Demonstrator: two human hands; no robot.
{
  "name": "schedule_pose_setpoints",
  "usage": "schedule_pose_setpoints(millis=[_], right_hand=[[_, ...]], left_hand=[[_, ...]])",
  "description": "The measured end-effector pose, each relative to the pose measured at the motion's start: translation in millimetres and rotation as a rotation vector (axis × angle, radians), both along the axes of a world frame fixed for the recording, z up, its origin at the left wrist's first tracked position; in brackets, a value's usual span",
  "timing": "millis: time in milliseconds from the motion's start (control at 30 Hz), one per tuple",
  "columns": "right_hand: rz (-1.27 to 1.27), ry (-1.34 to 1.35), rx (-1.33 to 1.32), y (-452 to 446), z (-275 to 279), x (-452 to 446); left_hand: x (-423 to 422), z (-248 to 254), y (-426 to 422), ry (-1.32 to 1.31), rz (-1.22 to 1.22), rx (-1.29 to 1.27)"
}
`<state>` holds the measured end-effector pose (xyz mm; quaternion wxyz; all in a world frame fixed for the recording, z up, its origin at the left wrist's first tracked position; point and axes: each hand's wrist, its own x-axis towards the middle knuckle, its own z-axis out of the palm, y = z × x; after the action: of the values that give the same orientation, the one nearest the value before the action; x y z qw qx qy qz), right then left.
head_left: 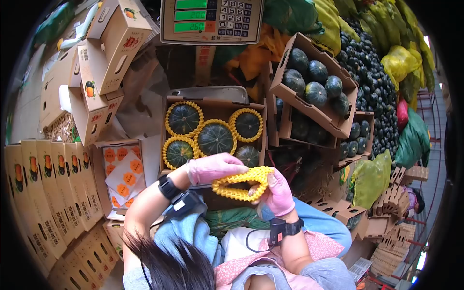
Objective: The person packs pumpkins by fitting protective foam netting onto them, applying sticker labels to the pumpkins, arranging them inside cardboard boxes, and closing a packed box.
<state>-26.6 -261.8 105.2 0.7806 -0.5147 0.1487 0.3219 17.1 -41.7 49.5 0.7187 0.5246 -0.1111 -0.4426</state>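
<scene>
Both of my hands, in pink gloves, hold a yellow foam net sleeve [241,184], stretched into a wide loop. My left hand [217,168] is closed on its upper left edge; my right hand [279,194] grips its right end. Just beyond them, a cardboard box [261,140] rests on the scale's metal platform [208,92]. Inside it, several dark green squashes [215,139] wear yellow foam nets. One bare squash [248,155] lies at the near right corner, partly behind my left hand and the sleeve.
A scale display [210,20] with green readouts stands at the far side. Open boxes of squashes [316,79] are stacked to the right, before a large squash heap [369,87]. Printed cartons [53,188] line the left, beside a box of orange stickers [126,176].
</scene>
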Motion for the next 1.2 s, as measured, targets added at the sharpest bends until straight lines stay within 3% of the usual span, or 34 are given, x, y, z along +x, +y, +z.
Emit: schedule_pose_setpoints(millis=[33,67,133,167,233,300,367,467,567,633,733,767,833,900,1000,1033,1167,1200], right_hand=[[0.010,-0.089,-0.321,2,-1,1],[0.032,-0.186,-0.582,3,-10,0],[0.115,-0.389,-1.066,10,-19,-2],[0.210,-0.456,-1.156,5,-34,-5],[0.278,-0.172,-1.091,23,-14,3],[0.306,-0.013,-0.901,22,-32,7],[0.167,0.147,-0.639,21,-41,16],[0.106,0.291,-0.468,20,-39,30],[0.032,0.137,-0.470,11,-52,28],[0.045,0.010,-0.656,26,-25,26],[0.041,-0.403,-0.553,31,-23,25],[0.136,-0.284,-0.547,42,-1,28],[0.178,-0.627,-0.606,58,-43,40],[0.153,-0.720,-0.749,79,-63,56],[0.031,-0.870,-0.823,102,-68,73],[-0.040,-0.945,-0.806,105,-73,76],[-0.103,-0.749,-0.686,99,-104,93],[-0.072,-0.784,-0.801,96,-103,93]], left_hand=[[14,1,-2,-0.247,-0.141,0.175],[17,3,-8,-0.549,0.039,0.267],[23,-10,-32,-0.776,0.285,0.400],[25,-17,-42,-0.896,0.354,0.489],[18,-28,-57,-0.799,0.252,0.660],[12,-26,-61,-0.703,0.090,0.784],[11,-27,-63,-0.684,0.080,0.790],[11,-27,-65,-0.629,0.131,0.797],[18,-38,-65,-0.661,0.215,0.694],[19,-31,-55,-0.689,0.374,0.558],[2,2,-21,-0.805,0.604,0.517],[-4,20,-5,-0.773,0.690,0.536],[-4,31,18,-0.699,0.749,0.660],[1,1,30,-0.868,0.858,0.671],[7,-22,41,-0.495,0.923,0.463],[10,-24,42,-0.464,0.923,0.511],[19,-59,43,-0.382,1.033,0.356],[20,-60,44,-0.359,1.007,0.380]])
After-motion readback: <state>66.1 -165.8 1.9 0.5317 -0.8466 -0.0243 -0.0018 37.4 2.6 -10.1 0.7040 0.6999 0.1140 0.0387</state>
